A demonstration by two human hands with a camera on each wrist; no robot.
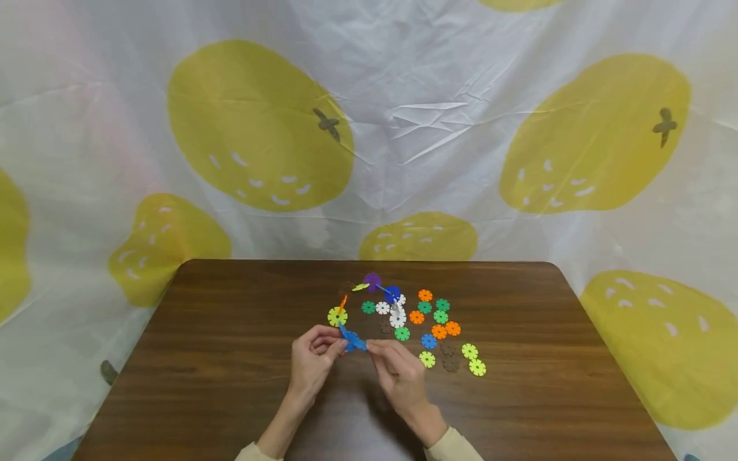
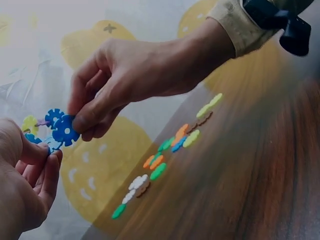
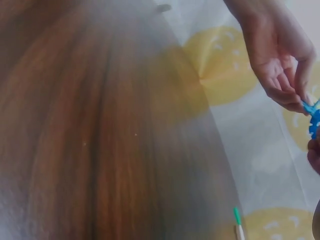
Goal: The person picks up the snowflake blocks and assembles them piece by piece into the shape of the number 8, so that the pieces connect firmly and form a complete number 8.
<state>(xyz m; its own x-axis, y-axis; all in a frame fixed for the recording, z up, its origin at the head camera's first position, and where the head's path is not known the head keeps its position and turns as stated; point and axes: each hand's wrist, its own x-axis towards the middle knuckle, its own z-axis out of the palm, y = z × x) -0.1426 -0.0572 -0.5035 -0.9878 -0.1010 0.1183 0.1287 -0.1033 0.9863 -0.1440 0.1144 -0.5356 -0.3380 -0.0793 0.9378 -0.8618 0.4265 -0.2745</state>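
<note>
Left hand (image 1: 311,362) pinches a piece of the blue discs (image 1: 353,340); right hand (image 1: 403,381) pinches another, thumb against fingers. Discs sit between the fingertips; can't tell if slots are seated. Step looks like joining blue pieces; next move probably calls for lining up slots, then a straight push. Chain (image 1: 360,287) arcs away beyond left hand. Loose discs (image 1: 428,341) lie on bench (image 1: 202,365), beyond and right of right hand.
</note>
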